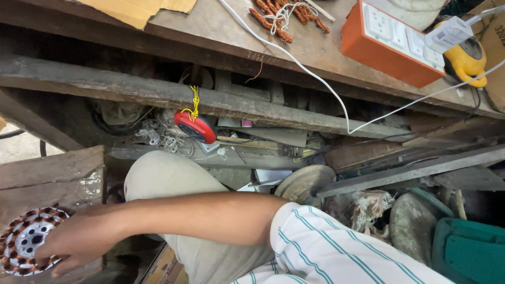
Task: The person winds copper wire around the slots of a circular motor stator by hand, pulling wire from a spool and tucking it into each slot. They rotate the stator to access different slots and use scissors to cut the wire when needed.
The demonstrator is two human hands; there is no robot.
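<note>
A worn wooden table [210, 26] crosses the upper frame, carrying an orange socket box [389, 42], copper wire coils [286, 13], cardboard [137, 8] and a yellow round device [468, 60].

One camera on the person's head looks down, close above the wooden worktop [221, 26] and its underside.

Worn wooden tabletop [221, 26] up top, rough plank rail [131, 92] beneath it, dark cluttered space under. Grey wooden beam [415, 171] slants at right. Bit of pale concrete floor [18, 147] at left. Even daylight.
</note>
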